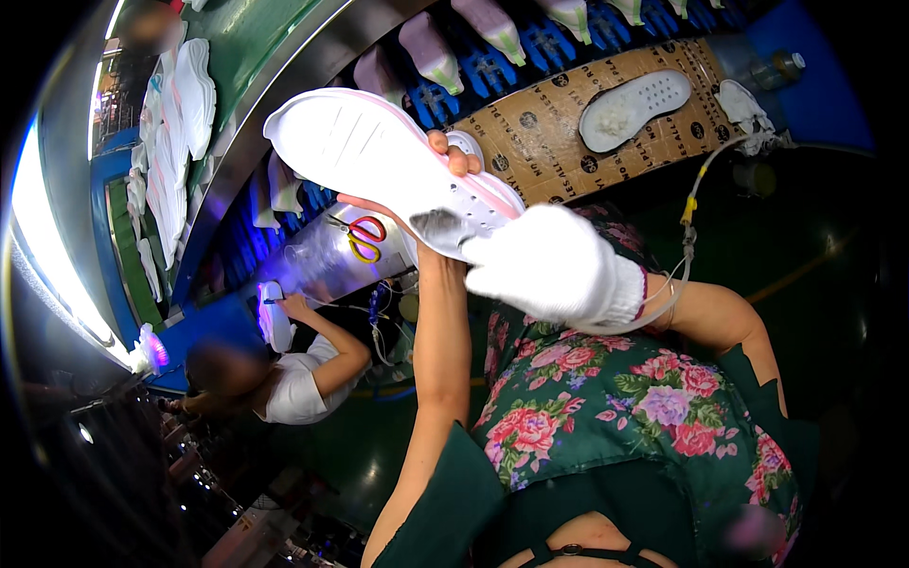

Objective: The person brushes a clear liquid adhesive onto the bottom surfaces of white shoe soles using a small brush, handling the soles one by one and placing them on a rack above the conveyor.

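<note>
A white shoe sole (365, 142) with a pink edge is raised in front of me. My left hand (453, 161) is bare and holds it at its middle, fingers wrapped over the far edge and the thumb side below. My right hand (549, 265), in a white knit glove, is closed over the holed end of the sole. A dark grey blurred patch (438, 227) shows on the sole by the glove's fingertips; whether it is a tool tip is unclear. A clear tube (663, 308) loops at my right wrist. What the right fingers hold is hidden by the glove and motion blur.
Cardboard (540, 151) lies on the bench, with another white sole (634, 109) on it. Lasts (431, 52) in blue holders line the conveyor. Scissors (365, 239) with red and yellow handles lie on a clear-covered surface. A co-worker (308, 379) handles a shoe part at left.
</note>
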The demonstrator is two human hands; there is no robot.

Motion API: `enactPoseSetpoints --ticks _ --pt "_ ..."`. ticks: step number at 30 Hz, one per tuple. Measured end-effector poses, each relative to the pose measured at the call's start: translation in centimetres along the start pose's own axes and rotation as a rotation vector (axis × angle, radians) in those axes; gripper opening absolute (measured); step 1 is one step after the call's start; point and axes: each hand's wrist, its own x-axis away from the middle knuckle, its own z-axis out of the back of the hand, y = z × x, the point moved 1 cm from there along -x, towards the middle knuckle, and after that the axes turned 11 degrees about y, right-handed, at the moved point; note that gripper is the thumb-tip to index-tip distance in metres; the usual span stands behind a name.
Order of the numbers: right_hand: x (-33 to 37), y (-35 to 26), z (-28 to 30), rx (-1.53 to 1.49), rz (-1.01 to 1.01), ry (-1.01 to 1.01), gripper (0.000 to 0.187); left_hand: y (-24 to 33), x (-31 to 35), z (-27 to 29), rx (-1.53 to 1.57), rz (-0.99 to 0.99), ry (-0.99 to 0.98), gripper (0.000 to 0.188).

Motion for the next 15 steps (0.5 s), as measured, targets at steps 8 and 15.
enactPoseSetpoints --ticks 8,15 --pt "0.2 1.2 0.9 -0.151 -0.091 -0.103 0.036 0.7 0.9 1.2 -0.003 0.114 -0.027 0.112" --pt "-0.2 1.1 1.9 -0.527 -0.227 -0.107 0.025 0.9 0.2 0.8 -0.031 0.093 0.01 0.116"
